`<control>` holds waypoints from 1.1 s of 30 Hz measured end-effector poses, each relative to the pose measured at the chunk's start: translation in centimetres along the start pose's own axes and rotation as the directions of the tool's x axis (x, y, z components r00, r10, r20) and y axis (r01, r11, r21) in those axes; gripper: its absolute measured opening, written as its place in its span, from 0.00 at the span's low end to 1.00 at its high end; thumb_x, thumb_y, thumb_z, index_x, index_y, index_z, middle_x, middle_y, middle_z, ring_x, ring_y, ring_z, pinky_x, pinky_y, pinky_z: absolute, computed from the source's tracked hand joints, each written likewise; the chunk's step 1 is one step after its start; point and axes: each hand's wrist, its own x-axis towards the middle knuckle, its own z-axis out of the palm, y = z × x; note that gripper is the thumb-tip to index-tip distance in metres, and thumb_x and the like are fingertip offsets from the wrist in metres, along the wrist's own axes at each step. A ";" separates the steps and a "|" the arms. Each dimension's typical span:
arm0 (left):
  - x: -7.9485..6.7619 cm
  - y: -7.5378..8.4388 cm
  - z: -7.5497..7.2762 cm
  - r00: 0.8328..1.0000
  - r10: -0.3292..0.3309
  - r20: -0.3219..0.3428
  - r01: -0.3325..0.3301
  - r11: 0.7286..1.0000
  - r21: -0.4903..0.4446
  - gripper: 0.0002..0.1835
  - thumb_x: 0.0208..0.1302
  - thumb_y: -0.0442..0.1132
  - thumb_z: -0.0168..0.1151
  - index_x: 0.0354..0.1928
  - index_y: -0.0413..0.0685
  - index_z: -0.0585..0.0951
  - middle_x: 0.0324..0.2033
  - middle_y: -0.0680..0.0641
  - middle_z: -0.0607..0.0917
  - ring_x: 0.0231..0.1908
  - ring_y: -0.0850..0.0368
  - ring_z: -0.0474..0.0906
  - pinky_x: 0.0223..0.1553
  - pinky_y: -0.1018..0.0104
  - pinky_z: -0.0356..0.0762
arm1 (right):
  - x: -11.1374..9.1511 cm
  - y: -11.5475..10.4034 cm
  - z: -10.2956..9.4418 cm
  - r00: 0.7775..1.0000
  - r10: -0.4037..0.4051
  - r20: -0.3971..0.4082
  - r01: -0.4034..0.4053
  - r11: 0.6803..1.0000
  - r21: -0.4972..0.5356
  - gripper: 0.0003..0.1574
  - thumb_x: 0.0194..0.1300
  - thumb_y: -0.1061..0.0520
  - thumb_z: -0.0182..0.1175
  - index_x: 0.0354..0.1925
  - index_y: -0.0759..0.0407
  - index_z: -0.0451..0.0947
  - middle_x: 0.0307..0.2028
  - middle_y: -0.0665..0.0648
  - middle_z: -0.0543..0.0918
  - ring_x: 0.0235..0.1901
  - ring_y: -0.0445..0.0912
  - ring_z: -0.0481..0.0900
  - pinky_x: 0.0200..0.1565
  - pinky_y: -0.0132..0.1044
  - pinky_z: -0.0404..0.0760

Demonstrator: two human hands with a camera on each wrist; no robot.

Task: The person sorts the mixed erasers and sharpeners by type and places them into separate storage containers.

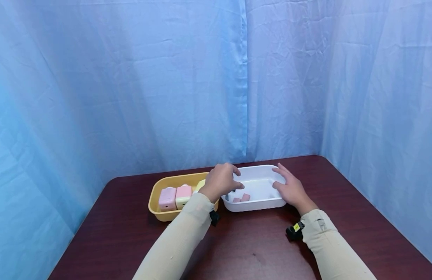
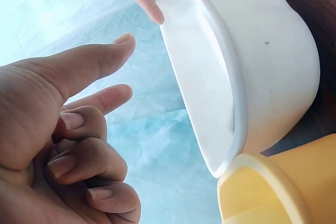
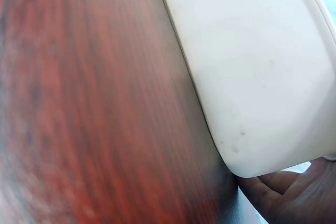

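Note:
My left hand (image 1: 221, 181) hovers over the left end of a white plastic tray (image 1: 252, 206). In the left wrist view its thumb and index finger stretch out apart, the other fingers curl in, and nothing is held. My right hand (image 1: 291, 190) holds the tray's right end, thumb and index finger over the rim, other fingers outside the end wall. Two small flat pink pieces (image 1: 245, 197) lie in the tray near its front left corner, beside a dark bit partly hidden by the left hand. In the right wrist view, the right hand (image 3: 294, 192) shows behind the tray's end.
A yellow tray (image 1: 158, 214) stands against the white tray's left side. It holds a lilac-pink block (image 1: 167, 198), a pink and cream block (image 1: 183, 194) and a pale yellow one (image 1: 200, 184) partly hidden by my left hand. Blue curtains (image 1: 188, 97) hang behind the dark red wooden table (image 1: 251, 249).

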 end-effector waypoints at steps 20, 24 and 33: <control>-0.9 -1.6 -0.5 0.999 0.021 -0.029 -0.021 1.000 -0.004 0.22 0.52 0.51 0.83 0.49 0.54 0.91 0.50 0.52 0.90 0.33 0.60 0.79 0.28 0.69 0.78 | -0.1 0.0 -0.1 1.000 0.009 0.014 -0.009 1.000 -0.005 0.38 0.71 0.58 0.56 0.77 0.58 0.65 0.83 0.59 0.50 0.80 0.65 0.50 0.73 0.69 0.56; -1.3 -2.0 -0.6 0.999 0.039 -0.030 -0.040 0.999 -0.005 0.22 0.52 0.51 0.83 0.49 0.53 0.91 0.48 0.52 0.91 0.31 0.60 0.79 0.27 0.69 0.78 | -0.1 0.0 -0.1 1.000 0.007 0.013 -0.007 1.000 -0.006 0.38 0.71 0.58 0.56 0.77 0.59 0.65 0.83 0.59 0.50 0.80 0.65 0.50 0.73 0.69 0.56; -2.7 -2.9 -0.9 0.997 0.058 -0.058 -0.057 0.998 0.024 0.20 0.52 0.50 0.82 0.46 0.53 0.91 0.36 0.53 0.89 0.32 0.58 0.77 0.30 0.66 0.76 | 0.0 0.0 0.0 1.000 0.014 0.018 -0.014 1.000 0.004 0.38 0.71 0.57 0.56 0.77 0.57 0.64 0.83 0.58 0.50 0.80 0.64 0.49 0.73 0.69 0.55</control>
